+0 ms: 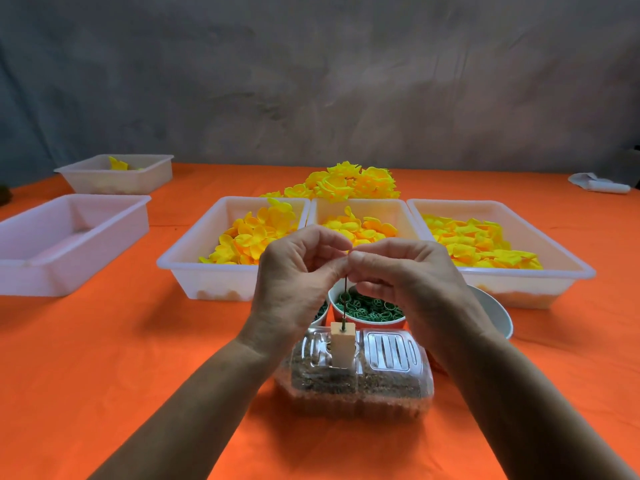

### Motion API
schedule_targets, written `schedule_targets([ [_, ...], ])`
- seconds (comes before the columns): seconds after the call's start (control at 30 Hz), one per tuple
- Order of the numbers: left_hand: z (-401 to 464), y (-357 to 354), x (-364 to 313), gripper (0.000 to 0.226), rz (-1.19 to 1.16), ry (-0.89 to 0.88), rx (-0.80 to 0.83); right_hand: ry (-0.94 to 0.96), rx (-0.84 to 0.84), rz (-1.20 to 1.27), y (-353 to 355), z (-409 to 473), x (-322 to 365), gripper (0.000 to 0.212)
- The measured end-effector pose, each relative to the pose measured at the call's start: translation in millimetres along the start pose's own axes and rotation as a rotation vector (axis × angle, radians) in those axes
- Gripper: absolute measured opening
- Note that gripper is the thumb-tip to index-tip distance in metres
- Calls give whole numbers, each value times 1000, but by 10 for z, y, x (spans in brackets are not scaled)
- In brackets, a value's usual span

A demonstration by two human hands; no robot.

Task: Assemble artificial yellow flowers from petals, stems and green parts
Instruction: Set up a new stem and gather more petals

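Both hands meet above the middle of the orange desk point(104, 341). The left hand point(294, 271) and right hand point(398, 271) have their fingers curled together, pinching the top of a thin dark stem point(345, 299) that stands upright in a small pale block point(343, 344). The block sits on a clear plastic box point(353, 372) of brownish bits. Just behind it, a red cup point(367, 315) holds green parts point(374, 306). Three white trays of yellow petals lie beyond: left tray point(194, 268), middle tray point(367, 206), right tray point(554, 275). A heap of finished yellow flowers point(346, 183) rests behind them. Two more trays stand at far left, well apart
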State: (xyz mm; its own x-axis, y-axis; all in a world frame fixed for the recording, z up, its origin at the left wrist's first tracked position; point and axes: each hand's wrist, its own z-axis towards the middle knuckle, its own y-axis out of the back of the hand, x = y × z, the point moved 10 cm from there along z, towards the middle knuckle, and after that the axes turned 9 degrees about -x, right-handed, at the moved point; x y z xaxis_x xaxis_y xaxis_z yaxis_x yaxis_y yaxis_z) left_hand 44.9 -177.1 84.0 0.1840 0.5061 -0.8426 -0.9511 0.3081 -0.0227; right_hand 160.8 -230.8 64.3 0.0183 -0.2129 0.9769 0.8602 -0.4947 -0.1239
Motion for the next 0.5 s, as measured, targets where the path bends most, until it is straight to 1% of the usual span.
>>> schedule_targets([
  [0.07, -2, -12, -31, 10, 44, -51, 15, -33, -3, 10, 1, 15, -21, 5],
  [0.1, -6, -14, -40, 8, 42, -59, 23, -40, -10, 10, 12, 25, -33, 11],
  [0.13, -10, -9, -41, 7, 16, -54, 29, -57, -16, 20, 17, 30, -44, 14],
  [0.17, -17, -1, -37, 6, -27, -37, 34, -72, -19, 42, 29, 40, -57, 13],
  [0.23, -37, 36, -8, 12, -95, 8, 21, -114, -15, 103, 34, 46, -88, 5],
  [0.27, -53, 61, 14, 16, -99, 25, 1, -138, -12, 138, 32, 44, -114, 8],
  [0.3, -72, 94, 39, 15, -79, 33, -28, -160, -6, 170, 30, 41, -144, 11],
  [0.37, -118, 145, 74, 15, -7, 39, -76, -195, -3, 219, 18, 36, -212, 12],
  [0.43, -162, 151, 107, 17, 35, 50, -87, -219, -10, 245, 15, 28, -263, 9],
  [0.5, -185, 133, 135, 13, 18, 67, -76, -248, -19, 270, 21, 23, -318, 8],
])
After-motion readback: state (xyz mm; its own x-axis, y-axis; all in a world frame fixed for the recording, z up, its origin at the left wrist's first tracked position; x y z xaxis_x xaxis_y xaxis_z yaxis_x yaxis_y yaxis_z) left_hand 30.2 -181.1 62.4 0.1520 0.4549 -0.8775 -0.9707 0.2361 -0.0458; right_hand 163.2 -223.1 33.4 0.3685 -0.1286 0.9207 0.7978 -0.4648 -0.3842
